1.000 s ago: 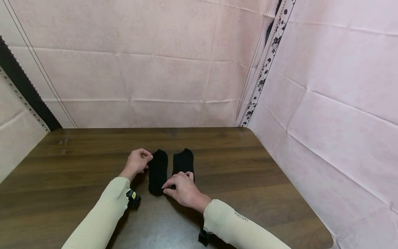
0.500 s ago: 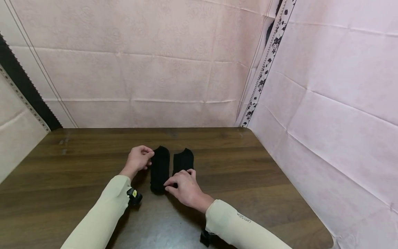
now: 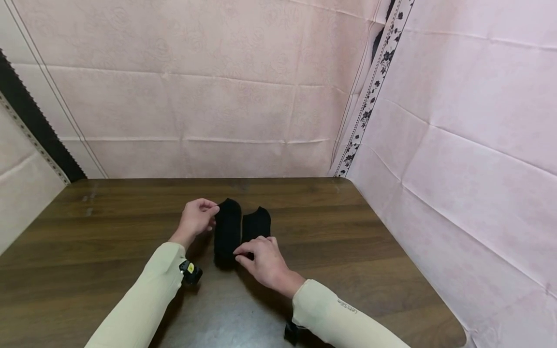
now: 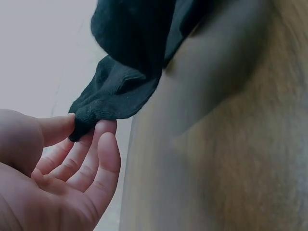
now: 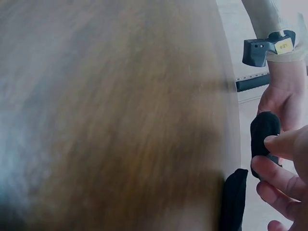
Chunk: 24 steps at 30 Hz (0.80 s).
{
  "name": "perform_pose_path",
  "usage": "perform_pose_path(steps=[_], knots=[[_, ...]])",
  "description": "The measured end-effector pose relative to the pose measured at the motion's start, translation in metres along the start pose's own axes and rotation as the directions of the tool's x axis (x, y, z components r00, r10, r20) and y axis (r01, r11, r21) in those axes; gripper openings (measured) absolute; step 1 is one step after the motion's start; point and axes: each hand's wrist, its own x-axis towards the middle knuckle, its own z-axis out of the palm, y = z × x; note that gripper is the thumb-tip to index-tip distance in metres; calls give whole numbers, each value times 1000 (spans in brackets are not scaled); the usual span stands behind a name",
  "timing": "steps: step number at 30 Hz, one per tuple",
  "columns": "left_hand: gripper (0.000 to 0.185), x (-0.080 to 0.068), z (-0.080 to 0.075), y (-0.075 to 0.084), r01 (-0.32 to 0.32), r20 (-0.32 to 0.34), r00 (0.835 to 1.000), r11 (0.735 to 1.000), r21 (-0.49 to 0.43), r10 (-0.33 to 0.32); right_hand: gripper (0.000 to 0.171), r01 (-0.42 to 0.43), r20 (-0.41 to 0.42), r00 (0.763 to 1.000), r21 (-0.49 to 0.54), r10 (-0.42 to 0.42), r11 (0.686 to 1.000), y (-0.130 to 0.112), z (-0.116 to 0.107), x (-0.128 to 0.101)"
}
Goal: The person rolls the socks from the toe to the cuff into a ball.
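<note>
Two black socks are side by side near the middle of the table. My left hand (image 3: 197, 220) pinches the upper left corner of the left sock (image 3: 227, 232) between thumb and fingers. In the left wrist view the cloth of this sock (image 4: 115, 89) hangs from the fingertips of the left hand (image 4: 72, 163). My right hand (image 3: 264, 261) pinches the same sock low on its right edge, also seen in the right wrist view, where the sock (image 5: 263, 127) sits at the thumb and forefinger. The other sock (image 3: 256, 224) lies to the right, its lower part hidden behind the right hand.
The brown wooden table (image 3: 370, 270) reaches back to a pale pink patterned cloth (image 3: 235, 111) hanging behind it. More cloth (image 3: 478, 145) hangs along the right side. A small black camera (image 3: 190, 271) is strapped to the left wrist.
Both hands have moved the left sock a little away from me and to the right, closer to the other sock. The other sock has stayed in place.
</note>
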Motion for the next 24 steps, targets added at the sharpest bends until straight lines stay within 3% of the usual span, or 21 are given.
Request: perform_pose_path(steps=[9, 24], knots=[[24, 2, 4, 6, 9, 5, 1000, 999, -36, -9, 12, 1, -49, 999, -20, -2, 1000, 7, -1, -5], [24, 4, 16, 8, 8, 12, 1000, 998, -57, -7, 12, -9, -57, 998, -22, 8, 1000, 13, -7, -11]])
